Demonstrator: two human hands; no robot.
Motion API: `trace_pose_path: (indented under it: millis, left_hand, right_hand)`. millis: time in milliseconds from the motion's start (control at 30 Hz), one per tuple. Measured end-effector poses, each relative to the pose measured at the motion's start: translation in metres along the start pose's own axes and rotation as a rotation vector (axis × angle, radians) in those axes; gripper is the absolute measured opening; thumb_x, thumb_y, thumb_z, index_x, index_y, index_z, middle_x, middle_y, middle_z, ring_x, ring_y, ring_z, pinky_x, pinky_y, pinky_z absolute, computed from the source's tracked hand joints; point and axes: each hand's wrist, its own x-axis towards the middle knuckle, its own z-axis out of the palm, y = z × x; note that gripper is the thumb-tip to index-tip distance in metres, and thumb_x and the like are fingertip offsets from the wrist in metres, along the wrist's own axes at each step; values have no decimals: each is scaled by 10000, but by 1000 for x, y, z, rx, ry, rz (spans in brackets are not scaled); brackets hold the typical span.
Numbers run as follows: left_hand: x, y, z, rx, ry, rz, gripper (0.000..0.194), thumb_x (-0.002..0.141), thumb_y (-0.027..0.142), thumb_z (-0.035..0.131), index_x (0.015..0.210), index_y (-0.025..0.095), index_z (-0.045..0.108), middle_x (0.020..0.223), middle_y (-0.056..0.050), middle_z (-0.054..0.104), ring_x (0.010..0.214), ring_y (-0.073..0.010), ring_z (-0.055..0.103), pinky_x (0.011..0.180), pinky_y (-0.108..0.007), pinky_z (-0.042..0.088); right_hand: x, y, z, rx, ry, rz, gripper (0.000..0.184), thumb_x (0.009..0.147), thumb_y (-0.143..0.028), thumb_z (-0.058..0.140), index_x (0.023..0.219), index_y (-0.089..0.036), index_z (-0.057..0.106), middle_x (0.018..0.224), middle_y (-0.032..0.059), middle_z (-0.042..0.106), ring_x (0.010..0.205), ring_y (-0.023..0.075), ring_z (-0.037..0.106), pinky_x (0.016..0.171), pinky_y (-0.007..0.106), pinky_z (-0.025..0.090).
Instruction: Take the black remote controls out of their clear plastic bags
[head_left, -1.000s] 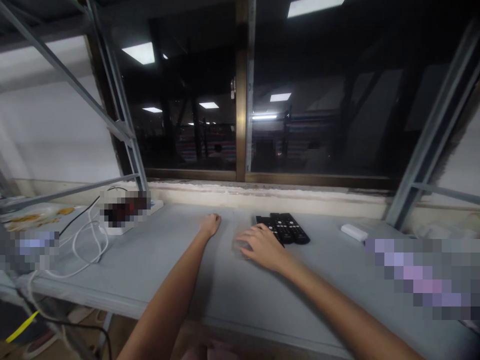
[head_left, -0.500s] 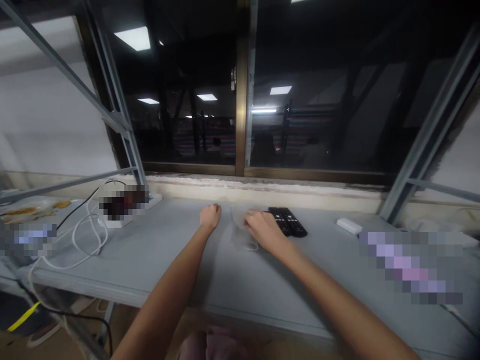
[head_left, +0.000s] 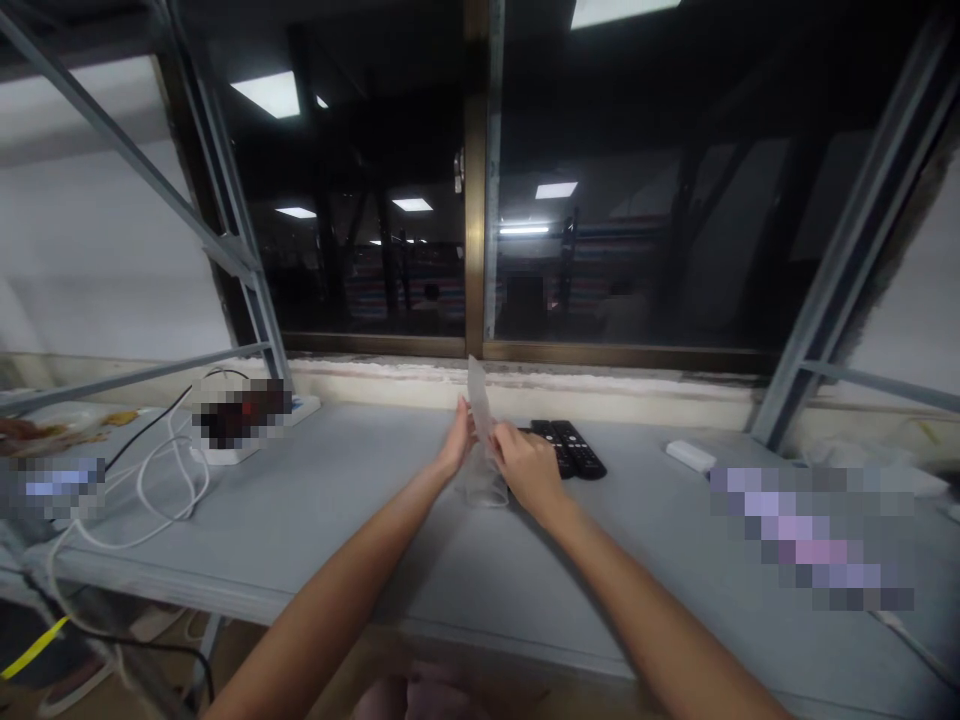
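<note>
Both of my hands meet above the middle of the grey table (head_left: 360, 540). Between them stands a clear, flimsy plastic bag or sleeve (head_left: 481, 440), held upright with its top near the window sill. My right hand (head_left: 525, 465) pinches its right side. My left hand (head_left: 456, 445) touches its left edge with fingers pressed to it. Two black remote controls (head_left: 568, 447) lie side by side on the table just right of my right hand.
A white power strip (head_left: 247, 425) with white and black cables (head_left: 161, 475) sits at the left. A small white block (head_left: 688, 456) lies at the right. Metal shelf struts (head_left: 247, 270) rise on both sides, and a dark window (head_left: 615, 200) runs behind the table.
My right hand lifted the clear plastic off the table and stood it upright. My left hand, a fist resting on the table, rose and came right to meet it.
</note>
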Motion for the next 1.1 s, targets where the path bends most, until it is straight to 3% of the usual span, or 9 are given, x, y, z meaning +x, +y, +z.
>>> trace_pose_path:
  millis: [67,167,433,600,700,867,967,1100]
  left_hand:
    - [-7,9,3,-75,-58,-41,765,826,742,198,1042,143,623,877,-112,682,859,-217,634,805,-322,473]
    - [-17,23,3,-148,-128,-145,793,849,711,171,1021,99,643,1008,-159,669,988,-240,606,899,-320,447]
    - [-13,18,-3,-182,2,-164,696,804,737,315,896,128,638,789,-94,645,808,-200,623,790,-298,490]
    - [-14,16,3,-225,78,-89,518,855,619,415,1015,161,598,888,-65,639,813,-156,613,795,-272,488]
    - [-13,17,3,-247,136,-37,422,874,530,475,1075,174,579,847,-39,617,782,-134,607,817,-268,486]
    - [-3,25,-18,-318,280,25,257,921,399,467,991,172,565,767,-6,596,693,-92,595,801,-240,498]
    - [3,32,-42,-334,365,45,240,916,405,476,913,177,551,757,0,603,673,-82,601,770,-222,506]
    - [6,34,-70,-330,431,31,222,872,383,565,864,162,543,741,-5,618,637,-96,609,711,-244,528]
  right_hand:
    - [1,0,-1,-75,-5,-71,181,952,-194,382,844,-197,527,785,43,647,679,165,580,618,284,285]
    - [0,1,-2,-134,-29,-164,149,933,-145,399,886,-197,531,849,47,649,718,171,580,637,294,288]
    - [-1,0,-3,-169,-95,-163,173,928,-134,372,980,-197,525,941,66,639,704,172,585,634,305,298]
    - [-2,-1,-6,-175,-112,-131,241,940,-118,315,990,-199,537,898,74,644,699,174,588,628,309,300]
    - [-2,-1,-5,-156,-127,-154,262,946,-126,313,1056,-200,538,927,78,649,710,175,591,637,309,311]
    - [3,12,-7,-24,-141,-258,321,948,-327,417,1233,-191,473,1086,97,624,893,218,573,751,312,353]
    - [4,35,-4,-50,-106,-50,350,937,-347,425,1229,-165,485,1175,132,586,1041,258,509,859,357,338]
    - [-8,80,14,-143,-162,480,330,883,-243,470,1186,-132,538,1193,166,569,1105,303,482,911,436,327]
